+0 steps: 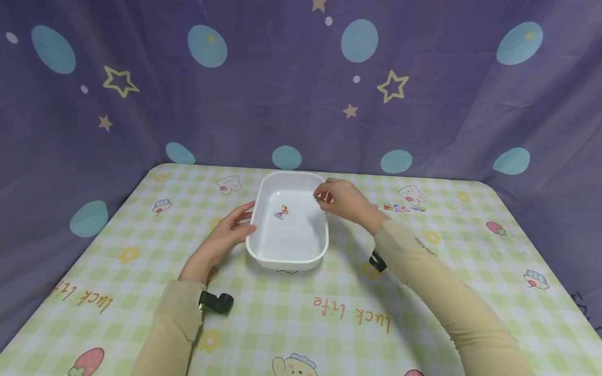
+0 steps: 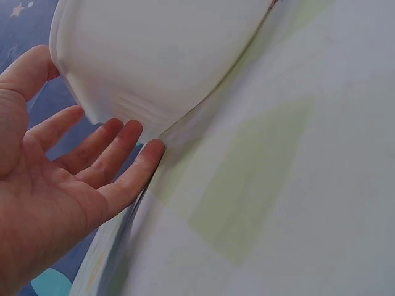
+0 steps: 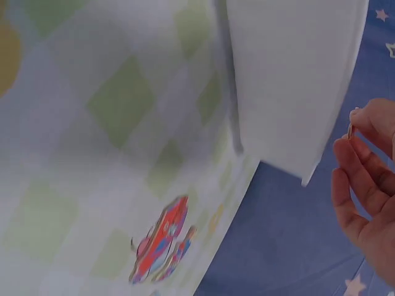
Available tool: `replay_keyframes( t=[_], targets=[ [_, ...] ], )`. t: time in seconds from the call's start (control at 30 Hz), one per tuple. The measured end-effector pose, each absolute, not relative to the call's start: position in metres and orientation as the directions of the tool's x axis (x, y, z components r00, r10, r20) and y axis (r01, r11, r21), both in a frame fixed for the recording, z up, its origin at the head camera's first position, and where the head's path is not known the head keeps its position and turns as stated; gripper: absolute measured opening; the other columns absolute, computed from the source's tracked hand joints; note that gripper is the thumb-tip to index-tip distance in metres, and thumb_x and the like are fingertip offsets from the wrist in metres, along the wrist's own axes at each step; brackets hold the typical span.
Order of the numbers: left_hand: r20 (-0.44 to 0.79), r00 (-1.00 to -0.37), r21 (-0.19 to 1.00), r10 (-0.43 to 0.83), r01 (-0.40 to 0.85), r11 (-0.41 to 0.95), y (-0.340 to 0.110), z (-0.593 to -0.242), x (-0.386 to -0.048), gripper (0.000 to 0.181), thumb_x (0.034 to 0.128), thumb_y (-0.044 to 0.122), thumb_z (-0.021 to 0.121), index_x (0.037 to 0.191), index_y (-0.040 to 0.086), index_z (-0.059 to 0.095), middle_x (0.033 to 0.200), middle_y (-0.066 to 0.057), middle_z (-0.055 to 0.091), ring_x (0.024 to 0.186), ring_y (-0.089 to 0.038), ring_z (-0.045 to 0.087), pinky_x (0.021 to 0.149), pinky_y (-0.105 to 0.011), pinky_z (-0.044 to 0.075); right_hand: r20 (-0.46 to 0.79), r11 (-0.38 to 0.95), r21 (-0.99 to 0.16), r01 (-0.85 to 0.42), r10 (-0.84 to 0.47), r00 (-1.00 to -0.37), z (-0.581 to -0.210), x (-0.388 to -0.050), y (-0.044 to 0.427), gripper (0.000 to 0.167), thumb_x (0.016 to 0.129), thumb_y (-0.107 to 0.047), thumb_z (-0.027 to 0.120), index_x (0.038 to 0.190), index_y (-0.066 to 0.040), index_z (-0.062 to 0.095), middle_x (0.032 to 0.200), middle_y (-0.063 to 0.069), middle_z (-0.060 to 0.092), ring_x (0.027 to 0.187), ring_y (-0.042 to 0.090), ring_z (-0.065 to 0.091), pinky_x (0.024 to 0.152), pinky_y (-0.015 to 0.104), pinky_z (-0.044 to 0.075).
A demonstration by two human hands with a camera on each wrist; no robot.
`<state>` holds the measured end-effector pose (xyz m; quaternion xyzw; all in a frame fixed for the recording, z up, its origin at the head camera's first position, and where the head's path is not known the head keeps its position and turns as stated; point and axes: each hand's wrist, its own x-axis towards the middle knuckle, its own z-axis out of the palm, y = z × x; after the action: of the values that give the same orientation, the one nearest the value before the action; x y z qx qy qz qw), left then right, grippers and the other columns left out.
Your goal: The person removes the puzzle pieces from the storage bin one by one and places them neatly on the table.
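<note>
A white rectangular tub (image 1: 287,255) stands on the cloth, with a couple of small colourful flat pieces (image 1: 280,213) lying on its floor. My left hand (image 1: 231,228) rests its spread fingers against the tub's left side; the left wrist view shows the fingertips (image 2: 155,148) touching the white wall (image 2: 160,49). Above the right rim, my right hand (image 1: 345,201) pinches a small thin piece (image 3: 351,131) between thumb and fingers. It appears edge-on, so its picture is hidden. Several more colourful flat pieces (image 1: 401,208) lie in a row beyond the right wrist, partly covered by it.
The table (image 1: 263,324) wears a green and white checked cloth with printed cartoons. Behind it hangs a purple curtain (image 1: 291,104) with stars and blue ovals. Close to the tub's right side, in the right wrist view, lies a red and blue piece (image 3: 162,237).
</note>
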<state>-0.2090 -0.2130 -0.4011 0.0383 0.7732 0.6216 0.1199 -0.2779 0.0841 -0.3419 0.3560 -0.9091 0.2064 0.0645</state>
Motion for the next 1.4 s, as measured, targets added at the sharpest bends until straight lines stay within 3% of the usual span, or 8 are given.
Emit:
replay_keyframes(
  t=[0.43,0.87,1.4],
  targets=[
    [-0.126,-0.97,0.976,0.206,-0.084,0.202,-0.211,-0.399,-0.207,0.064,0.0873,0.018,0.059,0.143,0.025,0.028,0.14,-0.012,0.036,0.121,-0.031,0.044,0.089,-0.035,0.047,0.261,0.717,-0.349,-0.604,-0.544,-0.797,-0.351,-0.283,0.131,0.016,0.082,-0.013,0.062,0.096,-0.008,0.068,0.081,0.003,0.064,0.073,0.015,0.059,0.067,0.03,0.049],
    [-0.146,-0.97,0.97,0.194,-0.101,0.221,-0.211,-0.399,-0.207,0.064,0.0876,0.02,0.059,0.143,0.026,0.028,0.142,-0.012,0.035,0.123,-0.031,0.043,0.094,-0.041,0.043,0.205,0.773,-0.332,-0.541,-0.501,-0.841,-0.362,-0.283,0.172,0.017,0.081,-0.013,0.063,0.095,-0.007,0.068,0.081,0.004,0.065,0.07,0.016,0.059,0.061,0.03,0.048],
    [-0.135,-0.971,0.97,0.197,-0.089,0.224,-0.211,-0.4,-0.207,0.064,0.0874,0.02,0.059,0.143,0.025,0.028,0.141,-0.011,0.036,0.122,-0.031,0.044,0.093,-0.04,0.044,0.129,0.829,-0.293,-0.475,-0.458,-0.879,-0.382,-0.283,0.217,0.016,0.082,-0.01,0.063,0.096,-0.005,0.069,0.083,0.007,0.067,0.076,0.021,0.061,0.068,0.037,0.049]
  ],
)
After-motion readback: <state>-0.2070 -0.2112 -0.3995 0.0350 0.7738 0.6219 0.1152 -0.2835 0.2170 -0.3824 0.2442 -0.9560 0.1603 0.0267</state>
